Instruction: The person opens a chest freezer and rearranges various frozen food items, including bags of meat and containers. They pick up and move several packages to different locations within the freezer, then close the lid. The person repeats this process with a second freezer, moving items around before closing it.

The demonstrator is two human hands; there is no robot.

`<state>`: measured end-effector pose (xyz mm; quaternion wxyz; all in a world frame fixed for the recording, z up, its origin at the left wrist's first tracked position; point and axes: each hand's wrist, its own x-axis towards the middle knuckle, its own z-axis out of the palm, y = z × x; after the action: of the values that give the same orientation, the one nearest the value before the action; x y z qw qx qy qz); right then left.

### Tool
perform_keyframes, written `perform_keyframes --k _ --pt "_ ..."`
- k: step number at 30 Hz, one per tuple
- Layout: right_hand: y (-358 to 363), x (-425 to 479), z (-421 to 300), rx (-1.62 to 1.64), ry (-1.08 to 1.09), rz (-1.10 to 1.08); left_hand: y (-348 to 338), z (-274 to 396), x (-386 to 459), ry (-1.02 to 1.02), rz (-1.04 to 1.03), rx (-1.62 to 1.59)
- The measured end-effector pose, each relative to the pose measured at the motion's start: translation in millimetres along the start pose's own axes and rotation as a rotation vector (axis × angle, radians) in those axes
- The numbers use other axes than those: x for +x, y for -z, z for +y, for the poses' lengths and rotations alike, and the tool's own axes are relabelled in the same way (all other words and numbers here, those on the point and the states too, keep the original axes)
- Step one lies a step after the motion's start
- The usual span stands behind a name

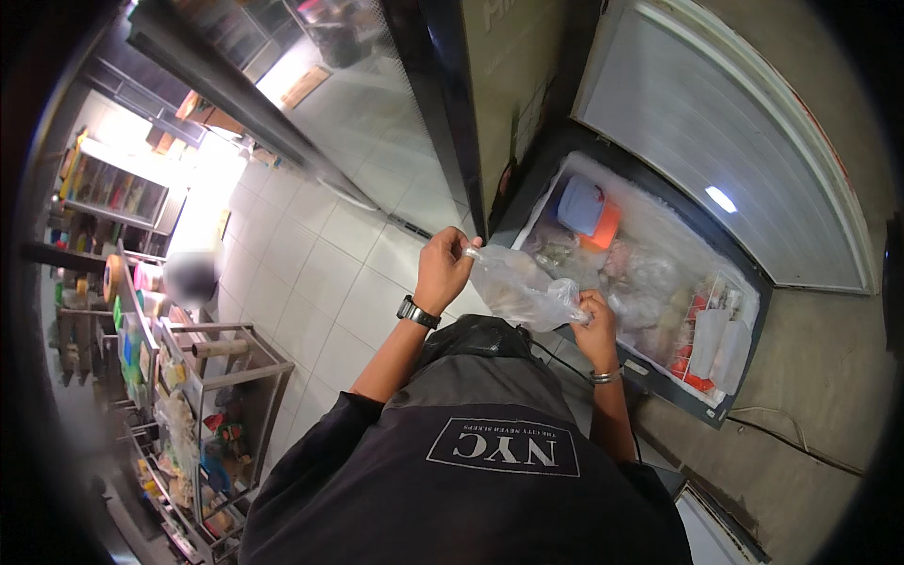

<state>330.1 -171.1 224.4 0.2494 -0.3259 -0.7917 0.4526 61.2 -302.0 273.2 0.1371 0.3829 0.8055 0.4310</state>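
Observation:
A translucent plastic bag (pixel 519 282) is stretched between my two hands, in front of my torso. My left hand (pixel 446 265) pinches one top corner, and my right hand (pixel 595 321) grips the opposite end. What the bag holds cannot be made out. Just beyond my right hand, a chest freezer (pixel 759 311) stands with its lid (pixel 720 141) raised. Inside are a blue-lidded container (pixel 581 205), an orange container (pixel 602 227), frosted plastic bags (pixel 646 272) and a white wire basket (pixel 696 332) with wrapped packs.
A tall glass-doored cabinet (pixel 367 127) stands ahead on the left, next to the freezer. Metal racks (pixel 247 374) loaded with bags and goods line the left side. A cable (pixel 791 445) runs along the wall below the freezer. A blurred, dark rounded shape (pixel 192 277) is near the racks.

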Motion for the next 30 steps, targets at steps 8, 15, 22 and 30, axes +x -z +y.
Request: perform_keyframes --k 8,15,22,30 --pt "17.5 -14.6 -12.9 0.685 -0.069 -0.281 -0.6 3.8 -16.4 0.134 -0.671 -0.852" --pt "53.6 -8.4 -26.5 0.0 -0.044 -0.675 -10.9 32.3 -18.2 0.236 -0.496 -0.981" --pt "69.5 -6.8 -56.1 -0.345 0.036 -0.614 -10.3 65.8 -40.0 -0.099 -0.409 -0.735" --pt "84.9 -5.9 -99.9 -0.304 0.307 -0.733 59.5 109.6 -108.7 -0.041 -0.256 -0.832"
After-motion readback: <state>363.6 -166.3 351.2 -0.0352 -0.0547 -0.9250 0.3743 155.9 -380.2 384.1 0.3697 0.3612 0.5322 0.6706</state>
